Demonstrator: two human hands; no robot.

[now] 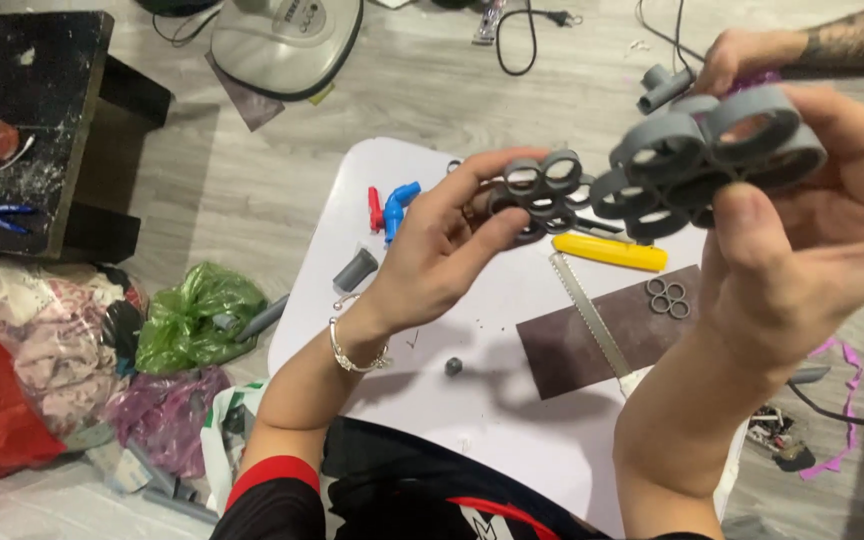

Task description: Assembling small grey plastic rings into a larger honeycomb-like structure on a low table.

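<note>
— Head view first: what's in each hand?

— The left hand [442, 250] has its grip pinched on a small cluster of grey rings [542, 190], fingers at its lower edge. The right hand [802, 240] has its grip clamped on a larger cluster of grey rings [702, 160], thumb in front, fingers behind. Both are held up above the white desk [492, 400], apart from each other.

— How far along does it look?

— I'd judge two clusters already joined up, yet separate. A little group of loose rings [668, 297] lies on the dark mat [577, 350], beside a saw blade [592, 320] and a yellow handle [609, 251], so pieces seem left over. A short grey pipe piece [355, 270] sits uncut near the desk's left edge.

— Anyone else?

— Another person's hand [742, 55] at the top right, near a grey pipe fitting [664, 88].
</note>
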